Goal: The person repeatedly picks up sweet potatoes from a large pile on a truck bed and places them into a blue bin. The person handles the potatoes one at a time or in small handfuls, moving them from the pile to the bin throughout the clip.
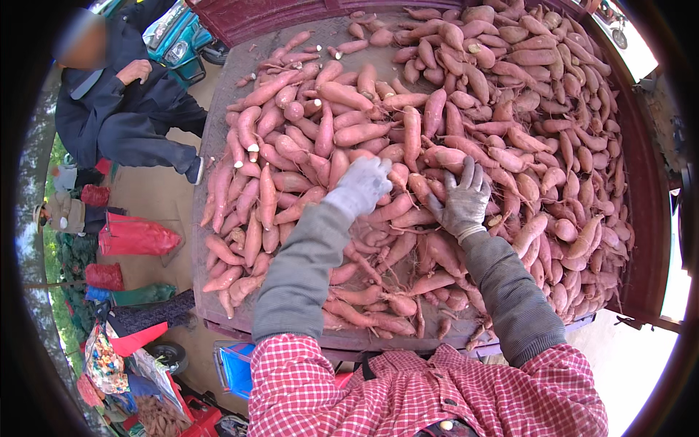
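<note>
Two gloved hands, set apart from each other, reach over a large heap of pinkish-red sweet potatoes (411,138) spread across a truck bed (255,52) with dark red sides. The left hand (366,183), in a pale grey glove, has its fingers curled down among the sweet potatoes near the middle; whether it grips one cannot be told. The right hand (466,200) lies just beside it, palm down on the heap, fingers spread. Grey sleeves and a red checked shirt (415,393) cover the wearer. At left, a person in dark clothes (149,138) sits by the bed. Below them stands a red sack (138,234); a blue bin (237,369) is near the bed's lower left corner.
</note>
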Motion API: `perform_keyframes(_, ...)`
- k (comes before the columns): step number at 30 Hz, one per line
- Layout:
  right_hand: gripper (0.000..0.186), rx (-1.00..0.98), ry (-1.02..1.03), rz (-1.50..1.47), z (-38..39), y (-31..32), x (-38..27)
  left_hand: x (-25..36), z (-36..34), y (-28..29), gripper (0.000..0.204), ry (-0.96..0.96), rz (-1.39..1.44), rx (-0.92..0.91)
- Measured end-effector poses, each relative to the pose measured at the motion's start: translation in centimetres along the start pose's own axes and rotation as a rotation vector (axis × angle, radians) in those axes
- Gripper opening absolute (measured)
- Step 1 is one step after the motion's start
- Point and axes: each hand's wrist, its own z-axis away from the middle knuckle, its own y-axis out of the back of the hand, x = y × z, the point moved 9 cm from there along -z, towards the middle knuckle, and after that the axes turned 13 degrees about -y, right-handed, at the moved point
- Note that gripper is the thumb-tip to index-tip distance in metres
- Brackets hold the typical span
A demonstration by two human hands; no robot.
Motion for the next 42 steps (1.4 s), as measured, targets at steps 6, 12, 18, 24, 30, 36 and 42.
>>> perform_keyframes(6, 0.071, -0.001, -0.005, 0.048, 0.1, -0.6, 0.8, 0.7, 11.9, 5.8, 0.053, 0.428, 0.472, 0.861)
perform_keyframes(12, 0.068, 0.012, 0.018, 0.052, 0.5, 0.5, -0.5, 7.6, 21.7, -2.7, 0.063, 0.607, 1.863, 1.655)
perform_keyframes(18, 0.066, 0.015, 0.056, 0.141, 0.3, 1.8, -0.8, 17.1, 24.5, -5.0, 0.065, 0.435, 2.225, 2.023)
perform_keyframes(24, 0.064, -0.316, 0.209, -0.397, 4.2, 9.9, -8.6, 24.6, 25.0, -2.7, 0.063, 0.382, 2.29, 1.977)
perform_keyframes(30, 0.066, -1.573, 0.073, -1.504, 21.1, 10.5, -16.4, 29.7, 19.7, -2.3, 0.069, 0.394, 2.55, 1.679)
perform_keyframes(36, 0.04, -1.411, -0.072, -1.663, 22.6, 9.6, -15.2, 33.8, 19.9, 0.9, 0.069, 0.309, 2.673, 1.782)
perform_keyframes(42, 0.045, -1.461, -0.128, -1.506, 23.1, 11.6, -15.3, 34.2, 20.5, -0.1, 0.06, 0.368, 2.678, 1.48)
